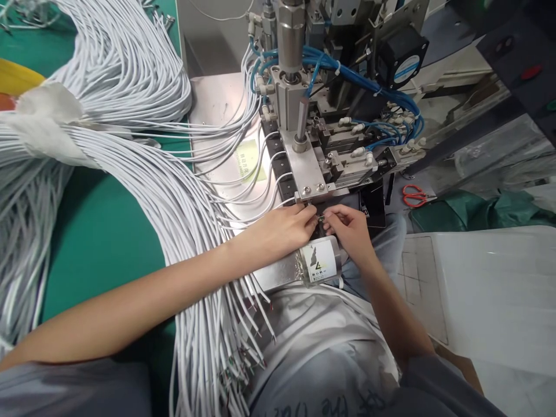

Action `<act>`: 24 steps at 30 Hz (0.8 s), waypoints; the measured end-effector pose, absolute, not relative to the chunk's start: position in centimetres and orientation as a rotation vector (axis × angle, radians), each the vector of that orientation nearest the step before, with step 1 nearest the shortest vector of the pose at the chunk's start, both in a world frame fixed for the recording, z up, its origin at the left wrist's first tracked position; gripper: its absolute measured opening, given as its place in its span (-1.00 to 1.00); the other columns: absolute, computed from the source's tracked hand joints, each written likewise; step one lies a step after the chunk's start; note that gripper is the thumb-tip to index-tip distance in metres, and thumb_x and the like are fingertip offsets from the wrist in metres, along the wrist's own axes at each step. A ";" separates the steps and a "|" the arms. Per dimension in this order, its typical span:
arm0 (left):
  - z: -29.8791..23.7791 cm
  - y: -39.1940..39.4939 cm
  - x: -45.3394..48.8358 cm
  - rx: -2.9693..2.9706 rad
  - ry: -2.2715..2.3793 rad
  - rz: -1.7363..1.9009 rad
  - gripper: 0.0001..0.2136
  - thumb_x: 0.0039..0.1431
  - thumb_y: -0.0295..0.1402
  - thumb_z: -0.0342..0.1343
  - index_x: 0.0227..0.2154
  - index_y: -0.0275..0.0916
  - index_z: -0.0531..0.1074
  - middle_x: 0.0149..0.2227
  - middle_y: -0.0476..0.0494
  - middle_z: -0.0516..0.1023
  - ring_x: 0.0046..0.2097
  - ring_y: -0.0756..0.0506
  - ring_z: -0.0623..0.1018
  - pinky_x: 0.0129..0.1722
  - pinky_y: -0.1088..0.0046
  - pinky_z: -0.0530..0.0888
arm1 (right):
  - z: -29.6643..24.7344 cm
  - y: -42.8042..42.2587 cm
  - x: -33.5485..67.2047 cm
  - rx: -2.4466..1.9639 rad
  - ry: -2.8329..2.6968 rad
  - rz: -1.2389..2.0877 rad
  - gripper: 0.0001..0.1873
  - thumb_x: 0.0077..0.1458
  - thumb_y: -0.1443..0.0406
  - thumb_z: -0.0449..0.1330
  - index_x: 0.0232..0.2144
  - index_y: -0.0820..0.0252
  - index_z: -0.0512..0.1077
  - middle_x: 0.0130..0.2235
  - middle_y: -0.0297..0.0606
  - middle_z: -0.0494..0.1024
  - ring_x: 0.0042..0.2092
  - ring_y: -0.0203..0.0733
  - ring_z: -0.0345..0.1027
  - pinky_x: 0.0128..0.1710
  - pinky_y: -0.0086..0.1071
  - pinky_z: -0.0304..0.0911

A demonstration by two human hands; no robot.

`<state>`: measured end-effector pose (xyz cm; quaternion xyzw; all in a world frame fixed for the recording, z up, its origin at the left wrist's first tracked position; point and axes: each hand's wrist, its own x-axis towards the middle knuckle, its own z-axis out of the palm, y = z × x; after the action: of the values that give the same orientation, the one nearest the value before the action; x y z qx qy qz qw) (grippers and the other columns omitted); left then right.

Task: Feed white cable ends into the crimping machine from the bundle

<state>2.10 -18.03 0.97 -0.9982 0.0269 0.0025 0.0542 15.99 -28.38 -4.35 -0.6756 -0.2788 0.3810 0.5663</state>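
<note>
On our left, cables (pixel 152 185) lie across the bench (pixel 99 226); before us stands the pneumatic machine (pixel 304 165), with scissors (pixel 423 197) to its right.

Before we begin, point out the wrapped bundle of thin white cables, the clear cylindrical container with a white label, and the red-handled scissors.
White cable bundle (pixel 185 214): head view, middle of its curve.
Clear container (pixel 320 259): head view, on its labelled side.
Red-handled scissors (pixel 416 196): head view, on the handles.

I see white cables (pixel 178 202) in a thick curved bundle, coloured cores at near ends; several loop to the black block row (pixel 281 165). Small metallic part (pixel 321 219) near its end, detail unclear.
</note>
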 end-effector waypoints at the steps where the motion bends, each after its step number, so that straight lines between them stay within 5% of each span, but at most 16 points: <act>1: 1.0 -18.1 2.1 -3.034 0.070 0.006 -0.82 0.19 -0.58 -0.05 -0.20 -0.43 0.41 -0.30 -0.22 0.40 -0.26 -0.10 0.45 -0.35 0.42 0.38 | -4.2 -28.2 16.2 -1.594 -0.662 0.949 -0.84 -0.13 0.22 0.20 -0.55 0.22 0.40 -0.63 -0.41 0.37 -0.58 -0.37 0.23 -0.60 -0.48 0.19; 6: 1.1 -18.4 1.9 -3.035 -0.017 0.009 -0.80 0.18 -0.56 -0.05 -0.17 -0.43 0.41 -0.28 -0.24 0.42 -0.27 -0.09 0.47 -0.39 0.43 0.38 | -4.1 -27.9 16.5 -1.545 -0.682 1.170 -0.73 -0.10 0.15 0.18 -0.61 0.20 0.26 -0.67 -0.49 0.21 -0.62 -0.45 0.01 -0.65 -0.52 -0.05; 10: 1.9 -18.6 1.2 -3.041 -0.108 0.050 -0.90 0.06 -0.57 0.05 -0.48 -0.37 0.44 -0.45 -0.18 0.43 -0.39 -0.11 0.48 -0.48 0.40 0.35 | -4.7 -27.7 16.5 -1.496 -0.705 1.204 -0.72 -0.08 0.13 0.14 -0.61 0.17 0.19 -0.66 -0.53 0.10 -0.62 -0.45 -0.07 -0.64 -0.51 -0.14; 18: 2.6 -18.2 0.4 -3.112 -0.317 0.099 -0.87 0.02 -0.52 0.02 -0.57 -0.32 0.42 -0.49 -0.15 0.43 -0.55 -0.04 0.43 -0.62 0.44 0.18 | -2.3 -31.6 14.5 -1.766 -0.851 0.399 -0.83 0.09 0.28 0.06 -0.51 0.18 0.32 -0.57 -0.43 0.26 -0.54 -0.37 0.10 -0.55 -0.47 0.06; 24: 2.4 -18.5 0.4 -3.099 -0.316 0.089 -0.80 0.00 -0.63 -0.07 -0.47 -0.37 0.46 -0.47 -0.21 0.44 -0.49 -0.06 0.47 -0.59 0.43 0.21 | -1.6 -35.7 7.4 -1.795 -1.208 0.703 -0.94 0.06 0.31 0.14 -0.42 0.16 0.42 -0.52 -0.35 0.51 -0.52 -0.30 0.35 -0.46 -0.43 0.27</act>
<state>0.44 -18.51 2.39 -0.9944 -0.1013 0.0287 0.0126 7.44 -35.73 -1.63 -0.7161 -0.4817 0.2806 0.4200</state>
